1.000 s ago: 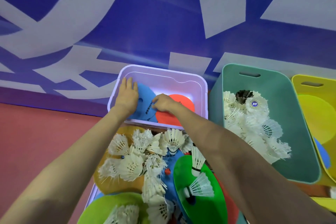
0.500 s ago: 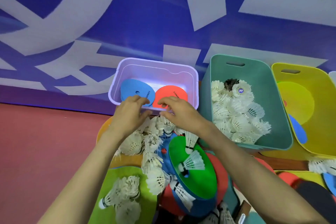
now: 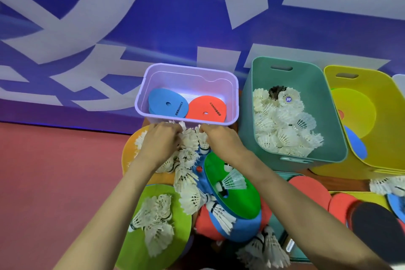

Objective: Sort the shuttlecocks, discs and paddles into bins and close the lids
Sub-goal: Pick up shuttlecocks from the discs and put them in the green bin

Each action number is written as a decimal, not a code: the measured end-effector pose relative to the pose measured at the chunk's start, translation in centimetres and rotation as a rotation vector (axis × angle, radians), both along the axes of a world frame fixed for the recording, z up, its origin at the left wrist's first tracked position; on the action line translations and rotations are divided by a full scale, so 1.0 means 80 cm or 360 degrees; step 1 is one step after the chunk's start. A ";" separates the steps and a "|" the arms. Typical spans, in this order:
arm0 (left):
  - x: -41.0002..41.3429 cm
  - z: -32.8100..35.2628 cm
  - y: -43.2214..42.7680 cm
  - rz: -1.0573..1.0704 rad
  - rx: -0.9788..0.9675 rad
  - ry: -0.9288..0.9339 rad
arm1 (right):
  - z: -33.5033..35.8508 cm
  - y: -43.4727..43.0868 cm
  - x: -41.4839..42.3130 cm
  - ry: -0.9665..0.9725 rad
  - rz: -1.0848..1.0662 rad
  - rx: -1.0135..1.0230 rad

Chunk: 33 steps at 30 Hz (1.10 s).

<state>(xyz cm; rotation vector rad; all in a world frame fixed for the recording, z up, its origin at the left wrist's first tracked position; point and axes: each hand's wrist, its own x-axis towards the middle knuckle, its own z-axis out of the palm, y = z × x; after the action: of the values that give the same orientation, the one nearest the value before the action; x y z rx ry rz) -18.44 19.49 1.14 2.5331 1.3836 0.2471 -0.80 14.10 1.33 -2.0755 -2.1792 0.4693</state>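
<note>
— Hands first: what has changed?
— A second ago both were inside the purple bin, laying down the blue disc and the red disc. Now they are out and down on the loose shuttlecocks, just in front of that bin's near wall. The left hand and right hand sit side by side, a little apart. Their fingers curl into the feathers, each gripping a clump as far as I can see.
— So the discs are done?
— Those two, yes; they lie flat in the purple bin, edges meeting. I judge this handful is bound for the teal bin on the right, which already holds the sorted shuttlecocks.
— And the yellow bin?
— It holds a yellow-green round piece with something blue beneath; disc or paddle, I cannot tell. Much is unsorted: a tilted green disc carrying shuttlecocks, and a dark paddle at lower right. No bin in view has its lid on.
</note>
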 end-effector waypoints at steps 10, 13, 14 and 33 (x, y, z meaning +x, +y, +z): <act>0.076 0.094 -0.046 0.0029 0.0133 -0.0897 | 0.090 -0.064 0.071 0.0447 -0.0279 0.0670; 0.124 0.101 -0.056 0.0060 0.0113 -0.1027 | 0.104 -0.085 0.127 0.0348 -0.0402 0.0715; 0.143 0.102 -0.060 0.0049 0.0092 -0.1024 | 0.106 -0.092 0.148 0.0314 -0.0453 0.0707; 0.363 0.036 0.036 -0.0026 0.0157 -0.0224 | 0.073 -0.040 0.326 -0.0072 -0.0920 0.0551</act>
<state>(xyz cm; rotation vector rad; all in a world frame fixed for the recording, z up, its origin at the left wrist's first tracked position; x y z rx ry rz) 10.63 22.37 4.02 2.5486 1.3273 0.4922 25.29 10.90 7.19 -2.3632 -1.4299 -0.0133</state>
